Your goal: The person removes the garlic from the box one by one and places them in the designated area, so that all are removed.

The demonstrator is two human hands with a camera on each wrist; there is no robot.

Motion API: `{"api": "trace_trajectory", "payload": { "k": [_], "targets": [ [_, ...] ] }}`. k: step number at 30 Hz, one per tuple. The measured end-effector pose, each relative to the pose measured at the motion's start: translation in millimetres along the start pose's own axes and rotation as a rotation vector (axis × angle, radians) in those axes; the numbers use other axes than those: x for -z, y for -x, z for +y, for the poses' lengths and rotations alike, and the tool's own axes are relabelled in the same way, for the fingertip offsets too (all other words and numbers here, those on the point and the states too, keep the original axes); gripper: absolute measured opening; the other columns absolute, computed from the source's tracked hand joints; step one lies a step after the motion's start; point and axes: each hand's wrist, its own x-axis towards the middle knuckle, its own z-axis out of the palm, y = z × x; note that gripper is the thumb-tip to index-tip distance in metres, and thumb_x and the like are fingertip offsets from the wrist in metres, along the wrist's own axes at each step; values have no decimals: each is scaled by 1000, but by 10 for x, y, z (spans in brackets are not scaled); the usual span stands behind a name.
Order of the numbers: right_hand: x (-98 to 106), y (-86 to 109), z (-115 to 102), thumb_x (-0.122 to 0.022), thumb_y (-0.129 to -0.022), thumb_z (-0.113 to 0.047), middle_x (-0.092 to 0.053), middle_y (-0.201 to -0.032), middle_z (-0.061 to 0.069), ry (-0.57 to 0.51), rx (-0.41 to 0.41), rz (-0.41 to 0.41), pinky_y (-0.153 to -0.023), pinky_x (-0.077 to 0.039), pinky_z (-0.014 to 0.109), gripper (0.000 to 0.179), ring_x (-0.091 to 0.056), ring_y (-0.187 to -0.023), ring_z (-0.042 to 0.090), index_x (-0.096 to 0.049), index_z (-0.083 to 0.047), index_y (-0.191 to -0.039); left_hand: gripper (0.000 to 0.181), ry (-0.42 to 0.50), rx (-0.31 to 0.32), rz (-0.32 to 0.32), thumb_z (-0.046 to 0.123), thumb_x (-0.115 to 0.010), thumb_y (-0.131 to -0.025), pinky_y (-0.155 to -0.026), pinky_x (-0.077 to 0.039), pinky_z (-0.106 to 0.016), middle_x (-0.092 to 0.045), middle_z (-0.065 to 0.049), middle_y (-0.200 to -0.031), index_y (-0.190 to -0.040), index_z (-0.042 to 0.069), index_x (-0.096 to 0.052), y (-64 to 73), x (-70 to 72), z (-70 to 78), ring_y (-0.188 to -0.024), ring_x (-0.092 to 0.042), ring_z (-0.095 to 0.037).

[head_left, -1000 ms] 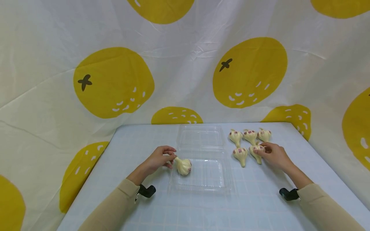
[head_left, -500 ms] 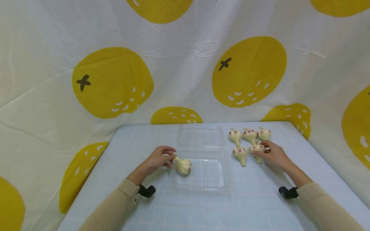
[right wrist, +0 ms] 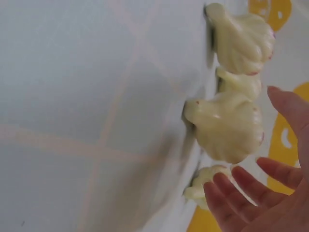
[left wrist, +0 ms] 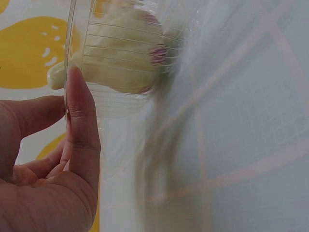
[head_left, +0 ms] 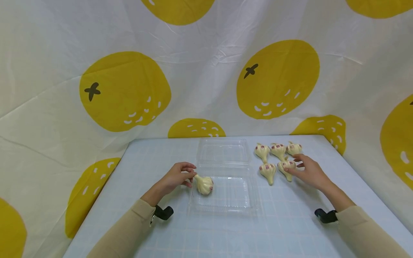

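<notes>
A clear plastic clamshell box (head_left: 230, 193) lies unfolded on the table, one garlic bulb (head_left: 204, 185) at the left of its near half. My left hand (head_left: 177, 177) pinches the box's left rim; in the left wrist view the thumb (left wrist: 81, 116) presses the clear wall, and the bulb's stem (left wrist: 56, 77) pokes over the edge. To the right, my right hand (head_left: 308, 172) is spread beside the front right garlic bulb (head_left: 285, 168). In the right wrist view its thumb and fingers stand apart around that bulb (right wrist: 229, 128), with gaps showing.
Several more garlic bulbs stand near the right hand: one in the front row (head_left: 267, 172) and a back row (head_left: 278, 150). The box's lid half (head_left: 223, 151) lies flat toward the back. A fruit-print curtain (head_left: 200, 89) hangs behind the table (head_left: 219, 236).
The fingers of my right hand have loosened from the front right garlic bulb, and the hand has drawn slightly right. My left hand and the box have stayed in place.
</notes>
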Motion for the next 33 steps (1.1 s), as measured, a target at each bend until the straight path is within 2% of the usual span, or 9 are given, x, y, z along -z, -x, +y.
{"api": "trace_trajectory", "payload": {
  "k": [6,15,22,29,33],
  "targets": [
    [50,59,-124,-71,-95,-48,-48,-139,34,23,47,40,-93,-52,63,81,-52,-120,51,-42,11,-143,41,2,-1,-4,4,-64,-101,-63,-60,-30,-59,-6,-90,-135,-14,-50,-2,14,-11,-75,-60,-18],
    [22,168,-467,-72,-97,-39,-51,-141,30,-38,148,49,-91,-55,60,71,-57,-116,46,-45,7,-144,40,-5,0,3,5,-64,-101,-64,-60,-30,-60,-9,-95,-135,-13,-51,-11,19,-22,-74,-60,-18],
    [-105,239,-768,-71,-98,-31,-60,-135,23,-151,239,-5,-94,-55,54,56,-61,-116,38,-54,4,-139,40,-2,-5,2,4,-64,-101,-64,-60,-31,-60,-8,-94,-134,-13,-52,-8,15,-13,-74,-60,-18],
    [-318,289,-1068,-75,-96,-28,-64,-128,17,-212,301,-77,-91,-58,46,49,-63,-111,35,-60,1,-133,40,-2,-10,2,5,-64,-101,-65,-61,-31,-59,-8,-94,-134,-13,-52,-10,14,-11,-75,-60,-18],
    [-458,307,-1193,-75,-95,-24,-67,-123,14,-219,368,-108,-89,-59,42,45,-65,-108,34,-62,-1,-132,40,1,-9,0,4,-64,-101,-64,-60,-31,-59,-7,-93,-134,-13,-51,-7,11,-23,-74,-61,-18]
  ]
}}
